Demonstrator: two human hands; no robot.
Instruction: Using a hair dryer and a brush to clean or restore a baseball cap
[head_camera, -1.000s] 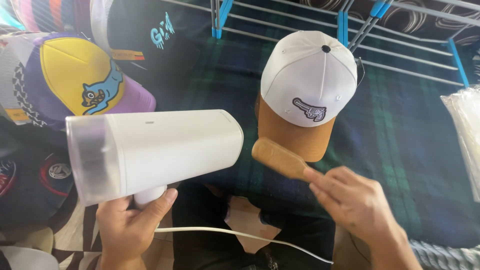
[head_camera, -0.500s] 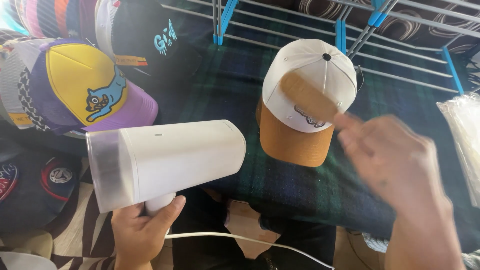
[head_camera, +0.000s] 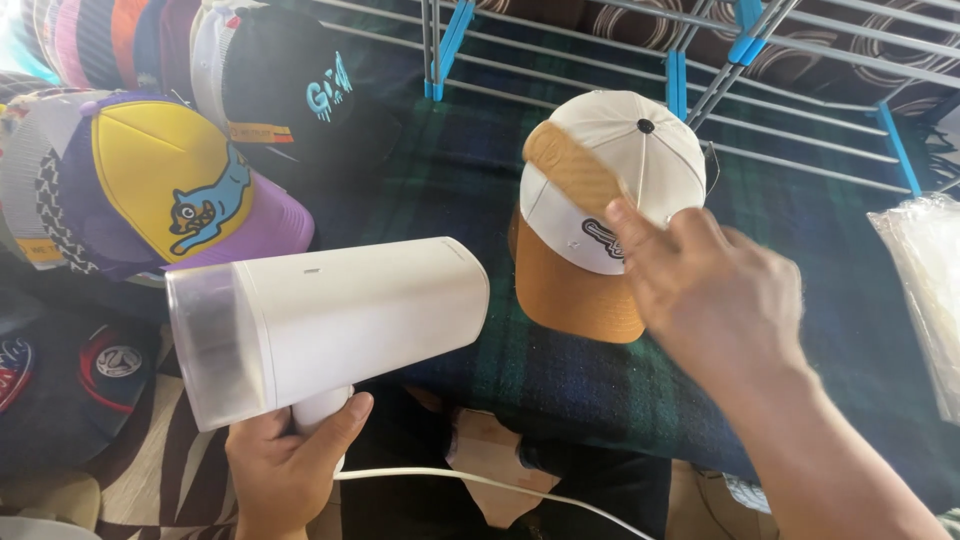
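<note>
1. The left hand (head_camera: 285, 465) is at the near left, its fingers and thumb wrapped round the short handle of a white handheld steamer (head_camera: 325, 325). The steamer's body lies level, its clear end to the left and its rounded end pointing right towards the cap.
2. A white cord (head_camera: 480, 482) runs from the foot of the handle off to the near right.
3. The right hand (head_camera: 715, 290) reaches in from the near right, fingers curled together round the end of a wooden brush (head_camera: 572, 172). The grip itself is partly hidden by the back of the hand.
4. The brush lies slantwise on the front panel of a white cap with a tan brim (head_camera: 600, 215), resting on the cloth just above the dark embroidered patch.
5. That cap sits crown-up on a dark green and blue plaid blanket (head_camera: 470, 200), right of centre, brim towards the near side.
6. Far left, a yellow and purple cap (head_camera: 165, 190) with a blue cartoon animal lies beside a black cap (head_camera: 295, 95) with pale blue lettering (more caps are stacked behind them).
7. A wire rack with blue joints (head_camera: 700, 80) crosses the far side.
8. A clear plastic bag (head_camera: 925, 300) shows at the right edge.
</note>
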